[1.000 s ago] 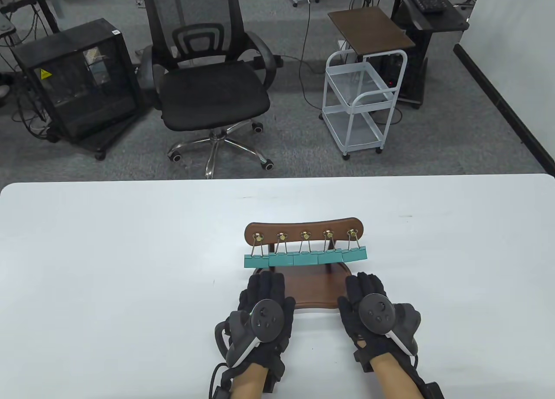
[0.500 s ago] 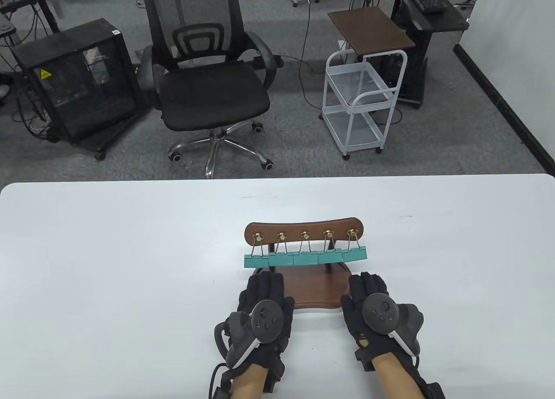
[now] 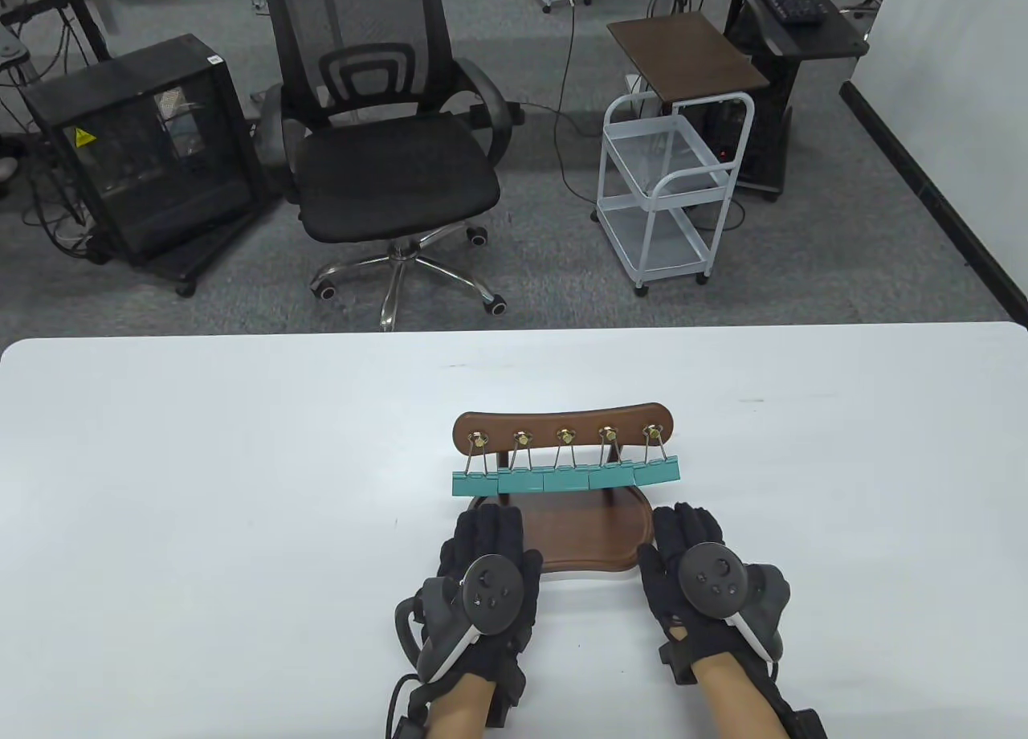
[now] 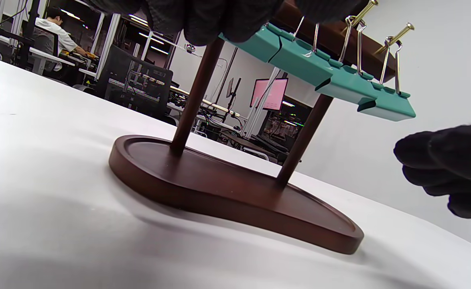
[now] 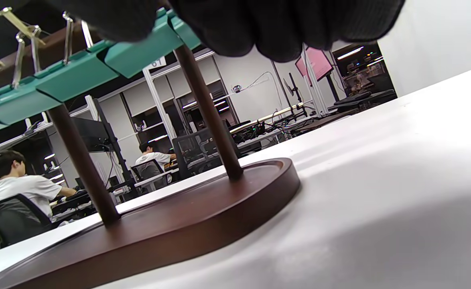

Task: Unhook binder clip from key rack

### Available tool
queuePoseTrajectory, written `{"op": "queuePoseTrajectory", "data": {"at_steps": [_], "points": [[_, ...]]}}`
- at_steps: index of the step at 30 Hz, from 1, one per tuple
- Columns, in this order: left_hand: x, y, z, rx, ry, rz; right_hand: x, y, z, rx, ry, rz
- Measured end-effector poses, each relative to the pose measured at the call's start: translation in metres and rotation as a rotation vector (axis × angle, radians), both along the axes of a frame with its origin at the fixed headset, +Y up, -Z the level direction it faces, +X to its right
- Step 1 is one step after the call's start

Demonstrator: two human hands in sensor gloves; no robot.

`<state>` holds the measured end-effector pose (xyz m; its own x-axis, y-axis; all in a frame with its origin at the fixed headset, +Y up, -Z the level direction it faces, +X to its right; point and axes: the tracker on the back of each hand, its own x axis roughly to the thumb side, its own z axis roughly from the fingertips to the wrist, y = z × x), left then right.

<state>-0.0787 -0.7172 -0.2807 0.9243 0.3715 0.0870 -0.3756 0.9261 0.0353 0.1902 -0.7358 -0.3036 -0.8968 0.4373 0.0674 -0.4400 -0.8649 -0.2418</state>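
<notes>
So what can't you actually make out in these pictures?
- Left hand fingertips: in the table view the tracker and knuckles hide whether they touch the rack's base.
- Right hand: same problem.
- Rack's top bar: cut off by the left wrist view's top edge.
- Binder clips: the nearest ones are covered by gloved fingers in the right wrist view.

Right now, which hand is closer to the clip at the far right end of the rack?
Right. The right hand sits just below the rightmost clip; the left hand is under the rack's opposite end.
</notes>
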Motion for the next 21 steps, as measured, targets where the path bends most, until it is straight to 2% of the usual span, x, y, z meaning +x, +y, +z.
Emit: {"op": "queuePoseTrajectory", "data": {"at_steps": [9, 13, 16, 21], "points": [[0.001, 0.001, 0.000, 0.008, -0.008, 0.007, 0.019, 0.004, 0.000, 0.074, -0.079, -0.183], [0.002, 0.001, 0.000, 0.010, -0.012, 0.010, 0.029, 0.007, -0.002, 0.107, -0.136, -0.340], [0.002, 0.001, 0.001, 0.009, -0.014, 0.017, 0.037, 0.005, -0.009, 0.089, -0.162, -0.495], [0.002, 0.002, 0.001, 0.013, -0.022, 0.025, 0.044, -0.003, -0.024, 0.045, -0.113, -0.756]]}}
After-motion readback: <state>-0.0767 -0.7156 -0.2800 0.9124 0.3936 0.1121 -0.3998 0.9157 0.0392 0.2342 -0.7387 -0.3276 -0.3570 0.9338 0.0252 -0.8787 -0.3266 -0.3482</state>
